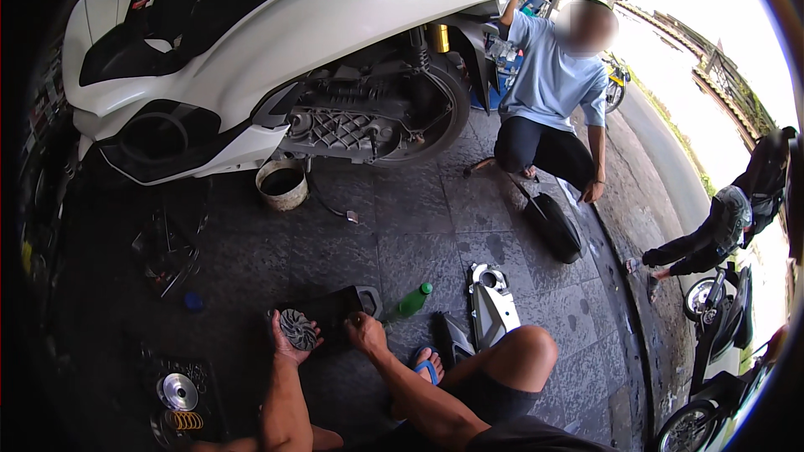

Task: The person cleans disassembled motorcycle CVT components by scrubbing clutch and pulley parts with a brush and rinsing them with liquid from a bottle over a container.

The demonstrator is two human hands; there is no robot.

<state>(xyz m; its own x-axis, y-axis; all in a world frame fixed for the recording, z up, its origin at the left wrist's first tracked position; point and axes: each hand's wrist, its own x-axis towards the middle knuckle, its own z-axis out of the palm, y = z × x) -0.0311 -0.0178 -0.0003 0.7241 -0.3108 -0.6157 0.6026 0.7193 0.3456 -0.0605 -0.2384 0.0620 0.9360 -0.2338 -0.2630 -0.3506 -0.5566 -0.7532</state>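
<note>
A grey metal disc with curved fins (298, 330) rests in the palm of my left hand (289, 346), my fingers curled round its edge. Just right of it, my right hand (366, 334) is closed in a fist over the right end of a black tray (333, 308). What that fist holds, if anything, is hidden. Beside the tray's right side stands a green bottle (412, 301). At the lower left lie a shiny silver bell-shaped part (177, 391) and an orange coil spring (184, 420).
A white scooter (276, 42) stands across the far side, with a dirty white bucket (282, 187) below it. A person in a light blue shirt (557, 63) crouches at its rear near a black cover (553, 228). A silver metal casing (494, 308) lies right of the bottle.
</note>
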